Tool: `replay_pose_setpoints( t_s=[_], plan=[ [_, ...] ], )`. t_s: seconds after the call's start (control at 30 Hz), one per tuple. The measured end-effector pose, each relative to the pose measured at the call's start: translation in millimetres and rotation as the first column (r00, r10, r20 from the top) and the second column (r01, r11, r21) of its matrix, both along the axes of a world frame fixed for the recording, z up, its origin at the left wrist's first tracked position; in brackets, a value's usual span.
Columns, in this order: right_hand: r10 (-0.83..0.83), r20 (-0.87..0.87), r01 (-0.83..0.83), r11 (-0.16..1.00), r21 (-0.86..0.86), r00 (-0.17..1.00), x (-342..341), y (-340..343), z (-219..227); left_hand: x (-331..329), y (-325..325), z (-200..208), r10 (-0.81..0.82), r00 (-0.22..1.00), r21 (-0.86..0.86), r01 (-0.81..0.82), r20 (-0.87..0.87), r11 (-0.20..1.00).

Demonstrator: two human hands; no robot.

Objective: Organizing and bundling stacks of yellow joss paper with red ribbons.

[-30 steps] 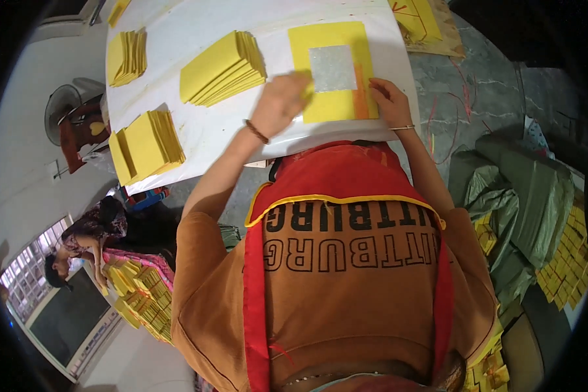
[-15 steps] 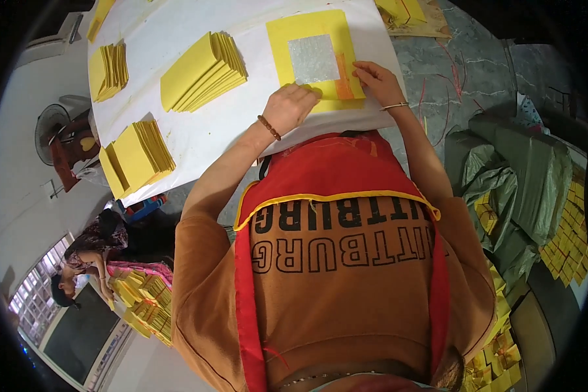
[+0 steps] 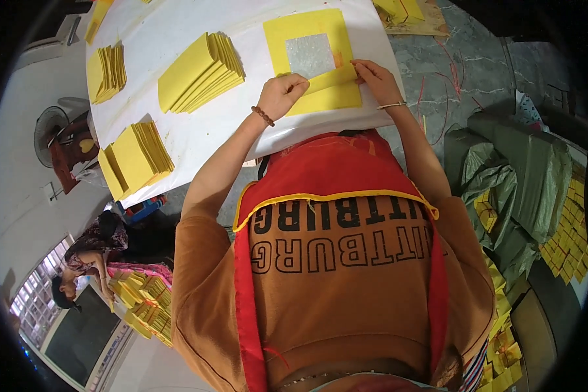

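Observation:
In front of me a yellow paper sheet [image 3: 276,32] lies on the white-covered table, with a silver foil square [image 3: 309,55] on it. A sliver of orange shows at the square's right side. The sheet's near edge is raised and folded away from me, over the lower part of the square. My left hand [image 3: 282,95] pinches the left end of this folded edge. At its right end, the fingers of my right hand [image 3: 376,81] close on the paper. More yellow paper [image 3: 338,101] shows flat beneath the fold.
Folded yellow papers stand in a middle stack [image 3: 199,73], a far-left stack [image 3: 106,73] and a near-left stack [image 3: 137,157]. The white table [image 3: 255,137] ends close to me. Another person [image 3: 95,251] handles yellow bundles at lower left. Green plastic-wrapped bundles [image 3: 522,170] stand on the right.
The near edge of the yellow sheet has come up and folded away from me, covering most of the orange patch. My left hand has moved slightly left and farther from me.

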State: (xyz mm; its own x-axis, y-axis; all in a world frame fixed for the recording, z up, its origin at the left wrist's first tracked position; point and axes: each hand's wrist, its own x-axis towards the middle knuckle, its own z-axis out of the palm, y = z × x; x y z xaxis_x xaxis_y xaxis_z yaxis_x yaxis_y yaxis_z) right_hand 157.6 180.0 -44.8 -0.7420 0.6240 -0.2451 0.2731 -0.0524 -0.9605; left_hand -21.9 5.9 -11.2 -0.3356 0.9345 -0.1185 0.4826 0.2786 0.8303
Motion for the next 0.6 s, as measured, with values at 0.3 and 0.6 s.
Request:
replay_pose_setpoints(
  t_s=[0.3, 0.6],
  plan=[
    [-0.023, -0.047, 0.020, 0.998, -0.064, 0.999, 0, 1, -7, -7, 1, -11, 0.093, 0.926, -0.081, -0.067, 0.365, 0.994],
    [-0.084, -0.076, 0.074, 0.990, -0.124, 0.994, 0, -5, 11, -9, 3, -12, 0.170, 0.884, -0.128, -0.127, 0.436, 0.984]
  ],
)
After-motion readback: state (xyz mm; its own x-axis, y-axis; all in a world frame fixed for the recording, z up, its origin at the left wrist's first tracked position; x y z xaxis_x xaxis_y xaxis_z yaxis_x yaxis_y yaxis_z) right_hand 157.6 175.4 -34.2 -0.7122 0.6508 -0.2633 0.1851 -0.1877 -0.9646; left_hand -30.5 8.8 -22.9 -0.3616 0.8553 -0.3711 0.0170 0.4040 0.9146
